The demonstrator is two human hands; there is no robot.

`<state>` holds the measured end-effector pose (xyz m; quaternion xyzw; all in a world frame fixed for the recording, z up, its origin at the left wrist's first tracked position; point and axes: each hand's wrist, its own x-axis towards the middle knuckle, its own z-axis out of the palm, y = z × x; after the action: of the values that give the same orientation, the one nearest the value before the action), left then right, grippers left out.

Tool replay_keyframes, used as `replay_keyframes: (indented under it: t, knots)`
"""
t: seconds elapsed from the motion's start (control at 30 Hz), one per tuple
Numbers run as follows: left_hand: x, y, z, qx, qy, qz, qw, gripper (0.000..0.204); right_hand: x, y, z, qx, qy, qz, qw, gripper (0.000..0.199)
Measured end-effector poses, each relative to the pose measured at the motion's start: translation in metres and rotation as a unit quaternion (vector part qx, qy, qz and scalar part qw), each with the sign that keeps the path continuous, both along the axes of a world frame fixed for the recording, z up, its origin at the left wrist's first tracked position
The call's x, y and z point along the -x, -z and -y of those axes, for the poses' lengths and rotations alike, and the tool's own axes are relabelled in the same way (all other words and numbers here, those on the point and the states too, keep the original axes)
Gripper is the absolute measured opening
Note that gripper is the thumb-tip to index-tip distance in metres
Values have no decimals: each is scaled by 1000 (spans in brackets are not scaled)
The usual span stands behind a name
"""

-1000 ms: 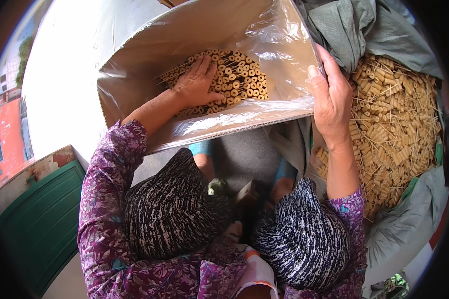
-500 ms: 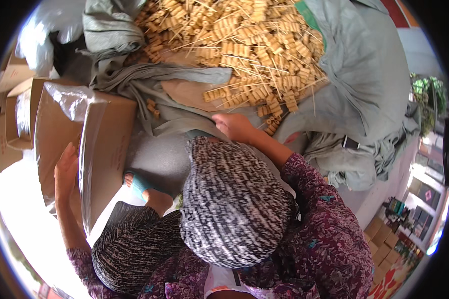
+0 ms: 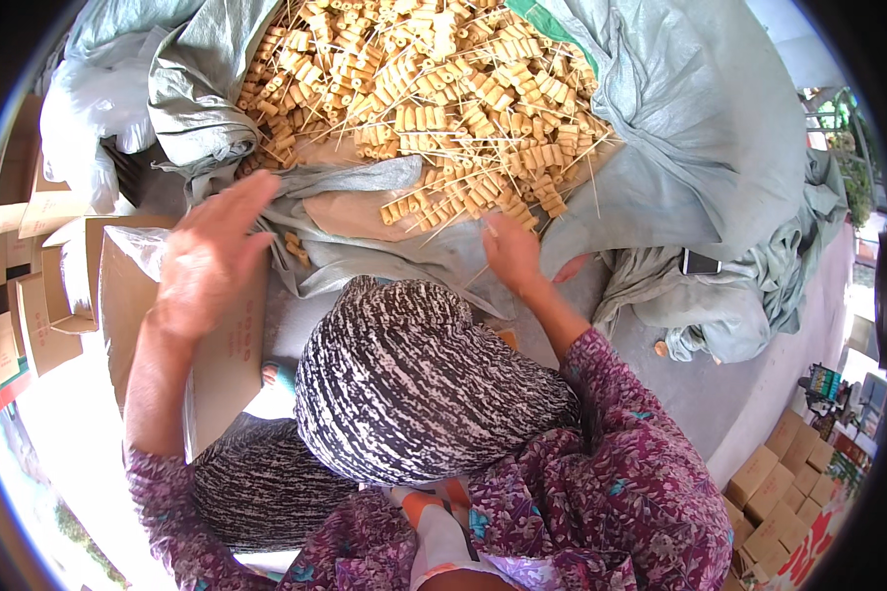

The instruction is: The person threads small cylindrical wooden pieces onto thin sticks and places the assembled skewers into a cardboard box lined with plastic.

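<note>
My left hand (image 3: pixel 207 261) is raised over the cardboard box (image 3: pixel 229 360) at the left, its fingers stretched out and nothing in it. Close to the near edge of a heap of ridged, tan, tube-like pieces on thin sticks (image 3: pixel 483 118), my right hand (image 3: pixel 511 251) is closed. A thin pale stick (image 3: pixel 476 277) seems to stick out from its fingertips; the rest of the grip is hidden. The heap lies on grey-green sack cloth (image 3: pixel 690 148) and a brown sheet (image 3: pixel 350 217). What the box holds does not show.
Clear plastic (image 3: pixel 133 246) hangs over the box rim. More cardboard boxes (image 3: pixel 44 325) stand at the far left, others (image 3: pixel 779 492) at the lower right. A phone (image 3: pixel 700 262) lies on bunched cloth at the right. A few loose pieces (image 3: pixel 296 249) lie on cloth beside the box.
My left hand has come up out of the box and moved right, toward the heap. The right hand has shifted right. The view has moved, and my knees appear differently placed.
</note>
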<state>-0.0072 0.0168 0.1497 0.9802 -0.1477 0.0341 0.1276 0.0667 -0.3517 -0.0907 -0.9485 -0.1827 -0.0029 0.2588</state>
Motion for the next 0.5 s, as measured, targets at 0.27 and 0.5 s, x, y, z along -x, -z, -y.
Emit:
replay_keyframes:
  t: [0.27, 0.5]
  knots:
    - [-33, 108, 48, 133, -103, -117, 979, 51, -94, 0, -25, 113, 43, 15, 993, 38]
    - [3, 203, 80, 300, -219, -258, 892, 51, -85, 20, -42, 88, 54, -8, 995, 45]
